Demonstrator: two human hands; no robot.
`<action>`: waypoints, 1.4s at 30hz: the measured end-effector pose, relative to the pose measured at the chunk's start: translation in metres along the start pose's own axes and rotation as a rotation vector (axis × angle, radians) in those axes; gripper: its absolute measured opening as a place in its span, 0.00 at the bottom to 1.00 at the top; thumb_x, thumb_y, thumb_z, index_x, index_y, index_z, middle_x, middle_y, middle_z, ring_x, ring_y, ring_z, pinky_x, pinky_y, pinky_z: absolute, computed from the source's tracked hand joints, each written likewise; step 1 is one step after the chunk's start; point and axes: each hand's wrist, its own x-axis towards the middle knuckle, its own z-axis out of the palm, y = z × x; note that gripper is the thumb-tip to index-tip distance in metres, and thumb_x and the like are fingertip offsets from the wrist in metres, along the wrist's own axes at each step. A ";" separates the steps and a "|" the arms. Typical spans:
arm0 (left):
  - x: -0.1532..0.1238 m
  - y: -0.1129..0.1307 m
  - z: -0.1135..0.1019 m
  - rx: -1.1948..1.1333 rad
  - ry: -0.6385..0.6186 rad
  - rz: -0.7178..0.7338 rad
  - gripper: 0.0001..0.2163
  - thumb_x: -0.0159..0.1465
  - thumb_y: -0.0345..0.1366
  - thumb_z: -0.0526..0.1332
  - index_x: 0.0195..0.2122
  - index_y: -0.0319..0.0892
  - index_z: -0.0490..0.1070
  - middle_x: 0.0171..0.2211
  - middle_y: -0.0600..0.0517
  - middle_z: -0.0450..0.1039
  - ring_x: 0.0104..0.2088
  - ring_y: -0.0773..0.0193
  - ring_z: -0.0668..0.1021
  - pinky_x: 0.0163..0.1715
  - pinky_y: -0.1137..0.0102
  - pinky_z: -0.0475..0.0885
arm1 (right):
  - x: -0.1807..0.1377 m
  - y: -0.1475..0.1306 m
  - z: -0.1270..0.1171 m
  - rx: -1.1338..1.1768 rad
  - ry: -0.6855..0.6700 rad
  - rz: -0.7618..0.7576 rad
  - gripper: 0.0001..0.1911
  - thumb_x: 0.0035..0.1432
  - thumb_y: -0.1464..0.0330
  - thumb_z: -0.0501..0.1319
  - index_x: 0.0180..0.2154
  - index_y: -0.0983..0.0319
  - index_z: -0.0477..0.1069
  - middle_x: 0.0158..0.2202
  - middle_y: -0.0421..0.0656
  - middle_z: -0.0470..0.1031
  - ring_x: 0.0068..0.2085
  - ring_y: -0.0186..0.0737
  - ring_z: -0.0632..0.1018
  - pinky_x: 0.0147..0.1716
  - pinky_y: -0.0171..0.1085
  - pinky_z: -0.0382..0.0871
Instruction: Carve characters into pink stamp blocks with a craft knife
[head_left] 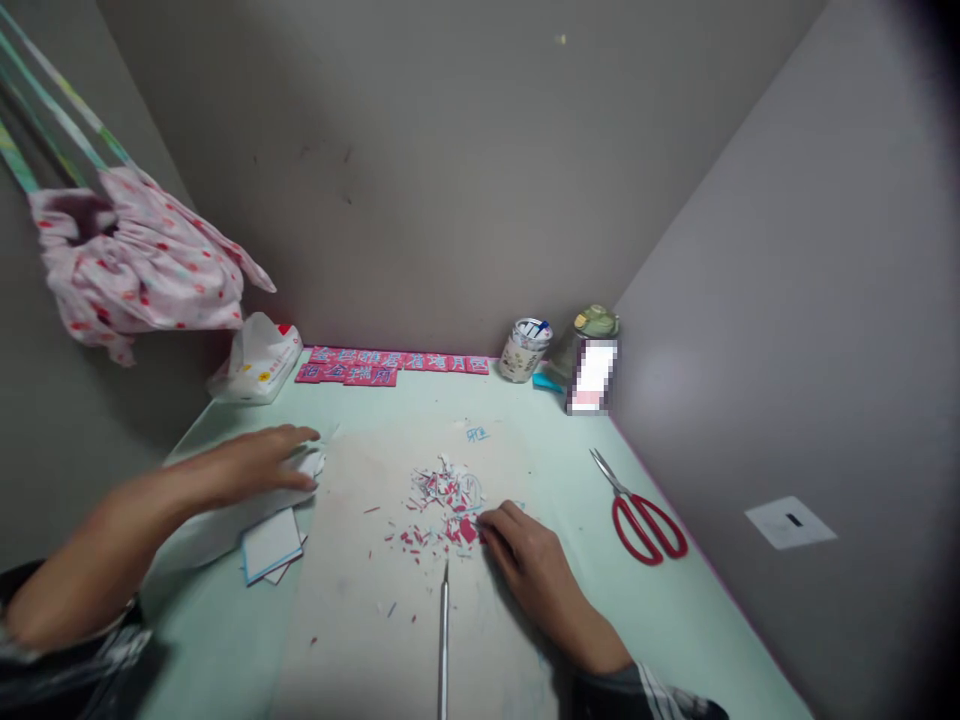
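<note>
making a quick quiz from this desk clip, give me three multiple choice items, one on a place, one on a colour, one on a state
1. Where do the scissors lie on the table?
A. to the right of the right hand
B. under the left hand
C. against the back wall

2. What colour are the scissor handles?
A. blue
B. red
C. black

3. What is the right hand doing?
A. gripping the scissors
B. holding a cup in the air
C. resting on the table with its fingertips at the paper scraps

Answers:
1 A: they lie alone near the table's right edge, apart from the right hand.
2 B: both loops are red.
3 C: its fingers touch the edge of the red and white scrap pile, while the left hand lies on white paper.
</note>
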 end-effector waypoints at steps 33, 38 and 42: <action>-0.117 0.029 0.081 0.062 0.125 -0.193 0.18 0.55 0.35 0.57 0.47 0.38 0.70 0.48 0.36 0.73 0.47 0.40 0.78 0.41 0.53 0.74 | 0.060 -0.025 -0.041 0.001 -0.161 -0.195 0.10 0.69 0.75 0.58 0.41 0.59 0.78 0.37 0.44 0.83 0.37 0.43 0.81 0.38 0.39 0.72; -0.126 0.039 0.086 0.045 0.148 -0.169 0.19 0.56 0.35 0.61 0.49 0.37 0.71 0.52 0.35 0.72 0.55 0.39 0.75 0.55 0.52 0.71 | 0.134 -0.109 -0.009 -0.019 -0.258 -0.449 0.09 0.71 0.74 0.60 0.49 0.60 0.76 0.48 0.47 0.81 0.51 0.44 0.78 0.52 0.42 0.70; -0.128 0.040 0.090 0.023 0.191 -0.204 0.20 0.59 0.35 0.60 0.52 0.36 0.70 0.51 0.35 0.73 0.52 0.39 0.76 0.51 0.52 0.72 | 0.185 -0.171 0.058 -0.065 -0.352 -0.589 0.13 0.73 0.69 0.61 0.56 0.62 0.72 0.55 0.51 0.77 0.54 0.47 0.76 0.52 0.42 0.71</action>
